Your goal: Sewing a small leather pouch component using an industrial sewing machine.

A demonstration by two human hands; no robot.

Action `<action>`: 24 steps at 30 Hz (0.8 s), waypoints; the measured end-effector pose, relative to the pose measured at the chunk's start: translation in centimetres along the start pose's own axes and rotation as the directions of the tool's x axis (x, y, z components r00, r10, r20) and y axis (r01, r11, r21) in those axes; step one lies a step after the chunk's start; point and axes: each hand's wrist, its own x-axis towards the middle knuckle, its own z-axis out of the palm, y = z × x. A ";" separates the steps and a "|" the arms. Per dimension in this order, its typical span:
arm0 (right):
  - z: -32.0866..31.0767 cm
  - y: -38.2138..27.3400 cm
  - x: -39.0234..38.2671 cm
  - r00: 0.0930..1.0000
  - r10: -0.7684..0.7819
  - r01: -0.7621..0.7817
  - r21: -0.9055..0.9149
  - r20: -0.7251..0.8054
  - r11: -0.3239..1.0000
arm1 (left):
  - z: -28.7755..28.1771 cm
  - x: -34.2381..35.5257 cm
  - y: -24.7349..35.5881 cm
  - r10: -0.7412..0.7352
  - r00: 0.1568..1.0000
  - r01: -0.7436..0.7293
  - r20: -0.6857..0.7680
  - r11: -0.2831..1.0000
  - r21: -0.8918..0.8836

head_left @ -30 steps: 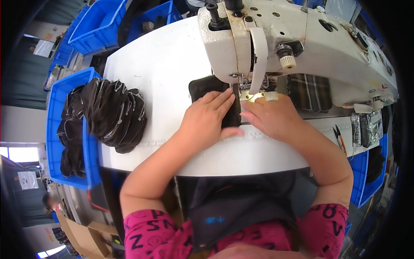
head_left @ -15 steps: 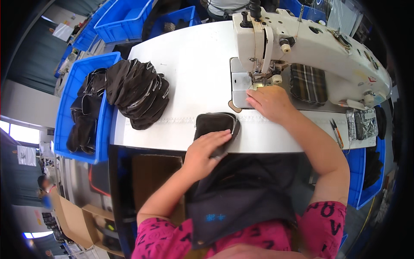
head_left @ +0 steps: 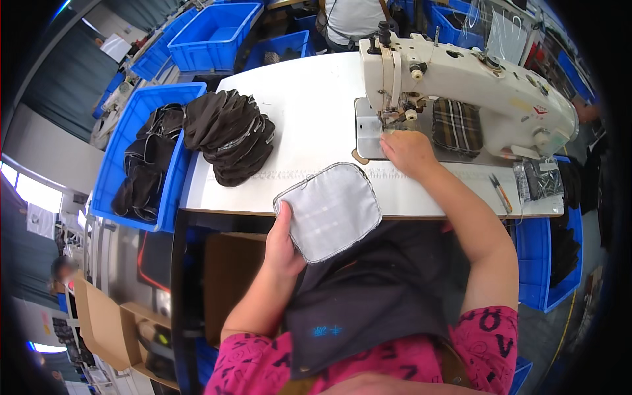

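Observation:
A rounded-square fabric piece (head_left: pixel 336 214), its pale grey face showing and its rim dark-edged, is tilted above the table's near edge. My left hand (head_left: pixel 283 247) grips it by the left side, thumb on the pale face. Up at the sewing machine (head_left: pixel 474 82), my right hand (head_left: pixel 409 153) rests beside the needle area with its fingers drawn together at the metal plate (head_left: pixel 368 125). Whatever those fingers pinch, if anything, is too small to make out.
A heap of dark fabric pieces (head_left: pixel 230 138) leans against a blue bin (head_left: pixel 105 178) holding more of them. Under the machine arm lies a plaid piece (head_left: pixel 457 128). A pen-like tool (head_left: pixel 501 194) and a clear packet (head_left: pixel 540 181) lie at right, above another blue bin (head_left: pixel 534 263).
The dark zipped piece under my left hand has been lifted off the table and turned so a pale face shows. My right hand stays by the needle; the view has shifted slightly.

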 end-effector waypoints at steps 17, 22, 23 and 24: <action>-1.3 -1.1 0.3 0.963 0.183 -0.170 -0.081 0.200 0.982 | -2.3 -3.0 1.6 0.114 0.991 -0.112 -0.068 0.993 0.044; -1.7 -1.3 0.1 0.963 0.203 -0.191 -0.081 0.179 0.978 | -6.4 -4.9 4.5 0.299 0.861 -0.163 -0.411 0.928 0.334; -1.8 -1.3 0.2 0.963 0.213 -0.203 -0.075 0.163 0.976 | -8.0 -5.6 5.3 0.354 0.835 -0.179 -0.422 0.899 0.401; -1.8 -1.2 0.1 0.957 0.228 -0.217 -0.081 0.179 0.973 | -9.9 -6.3 6.0 0.419 0.808 -0.157 -0.414 0.830 0.535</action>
